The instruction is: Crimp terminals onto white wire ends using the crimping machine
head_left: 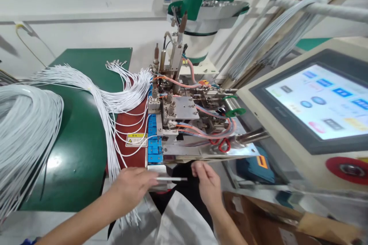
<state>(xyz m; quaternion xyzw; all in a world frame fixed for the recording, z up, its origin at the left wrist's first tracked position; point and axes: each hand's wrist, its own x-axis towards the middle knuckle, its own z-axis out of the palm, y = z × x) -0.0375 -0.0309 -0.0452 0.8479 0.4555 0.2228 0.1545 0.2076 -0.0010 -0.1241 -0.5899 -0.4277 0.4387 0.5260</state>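
"White wire point(171, 178): where do I have it?"

"In front of the apron point(179, 214), just below the end of the row of blue blocks point(155, 143). My left hand point(132, 186) pinches it between thumb and fingers, with a short length sticking out to the right."

"Why leave that end bare?"

"I'd judge it keeps the tip in plain sight and the fingers off it. My right hand point(207, 182) is near, fingers curled and the thumb close to the forefinger. The tip stops short of it. Whether those fingers grip anything, I can't make out."

"And the other wires?"

"A thick wire bundle point(96, 99) lies along the near side of the green table point(83, 134), and several single strands loop across to the blue blocks. The blocks seem to keep them spaced beside the machine point(182, 107)."

"The screen point(319, 99)?"

"Tilted toward me on my right, probably so I can read it from here."
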